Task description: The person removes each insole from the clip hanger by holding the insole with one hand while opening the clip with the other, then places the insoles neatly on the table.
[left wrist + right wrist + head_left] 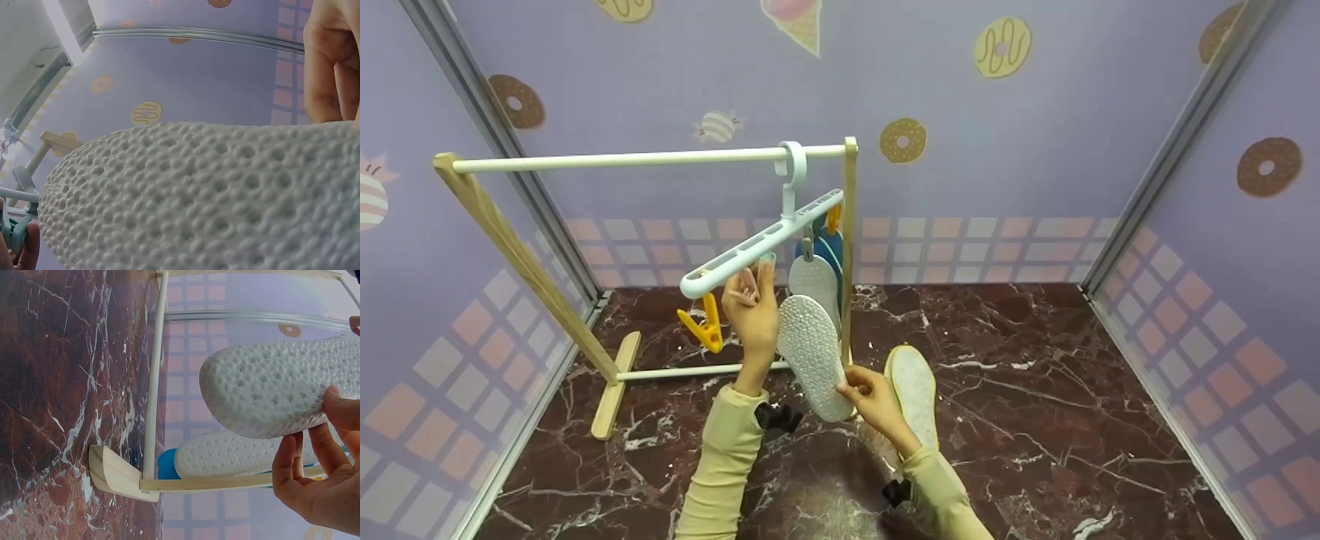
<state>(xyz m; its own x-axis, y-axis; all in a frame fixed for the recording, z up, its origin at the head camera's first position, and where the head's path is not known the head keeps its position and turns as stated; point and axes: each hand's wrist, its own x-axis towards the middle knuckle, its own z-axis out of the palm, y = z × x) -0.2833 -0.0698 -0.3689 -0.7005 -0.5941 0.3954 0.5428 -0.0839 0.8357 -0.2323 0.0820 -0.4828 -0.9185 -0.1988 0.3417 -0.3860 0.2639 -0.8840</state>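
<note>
With its thumb and fingers, my right hand [874, 401] pinches the lower edge of a white bumpy insole [812, 356], which stands nearly upright. My left hand [754, 319] is raised under the front half of the pale hanger [750, 251], pinching a teal clothespin [17, 232]. A pink clothespin [745, 289] is beside its fingers. The held insole's top end is just right of the left hand. Farther back on the hanger, a grey clothespin [808, 247] holds another whitish insole [814, 276]. A yellow clothespin [705, 326] dangles at the hanger's front end.
The hanger hooks over the white rail of a wooden rack [622, 160]. A blue item [832, 244] hangs behind the clipped insole, near an orange clothespin [834, 217]. A yellow-edged insole [915, 390] lies on the dark marbled surface [1035, 420], right of my right hand.
</note>
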